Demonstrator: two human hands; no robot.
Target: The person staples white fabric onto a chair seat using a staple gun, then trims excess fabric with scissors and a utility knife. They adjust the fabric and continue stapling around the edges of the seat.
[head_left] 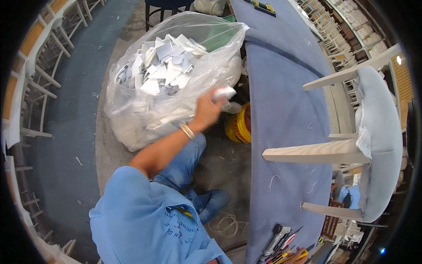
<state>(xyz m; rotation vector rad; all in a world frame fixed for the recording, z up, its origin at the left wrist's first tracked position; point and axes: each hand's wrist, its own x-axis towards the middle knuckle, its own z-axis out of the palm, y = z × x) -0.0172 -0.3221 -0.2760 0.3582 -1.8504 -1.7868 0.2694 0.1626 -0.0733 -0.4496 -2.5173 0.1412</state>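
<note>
Just off the centre toward three o'clock, a round yellow plastic bucket [238, 126] is standing. At nine to ten o'clock, many pale wooden chair frames [47, 76] are lining a long blue-grey floor strip [66, 141]. Near half past eleven, a dark-seated stool [166, 4] is standing. Toward half past one, more pale chair frames [324, 33] are crowding together. Near six o'clock, a thin pale hose [227, 225] is lying coiled.

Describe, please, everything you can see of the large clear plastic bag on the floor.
The large clear plastic bag is thin, wrinkled and bulging, its mouth gaping upward. It sits on the grey concrete-looking floor, left of the blue-grey cloth-covered table. Flat white and grey pieces lie heaped inside. The left hand, holding a small white piece, overlaps its near right side; contact is unclear.
</note>
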